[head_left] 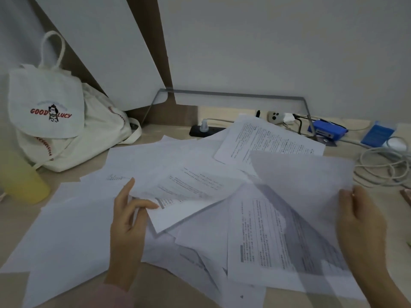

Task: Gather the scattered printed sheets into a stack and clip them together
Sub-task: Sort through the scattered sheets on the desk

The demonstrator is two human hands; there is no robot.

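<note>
Across the bench (162,283) centre, printed sheets (262,241) scattered and overlapping, left hand (129,221) at 7 o'clock pinching one sheet's corner, right hand (360,225) at 4 o'clock gripping a raised sheet (300,174) by its edge, cloth bag (55,121) at 10 o'clock.

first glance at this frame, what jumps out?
The mess of printed sheets overlapping all over the desk. The right hand holds one lifted sheet by its corner, and the left hand pinches the edge of a middle sheet. After that, the white backpack lettered GOOD LUCY at the back left, and the tangle of cables at the right.
</note>
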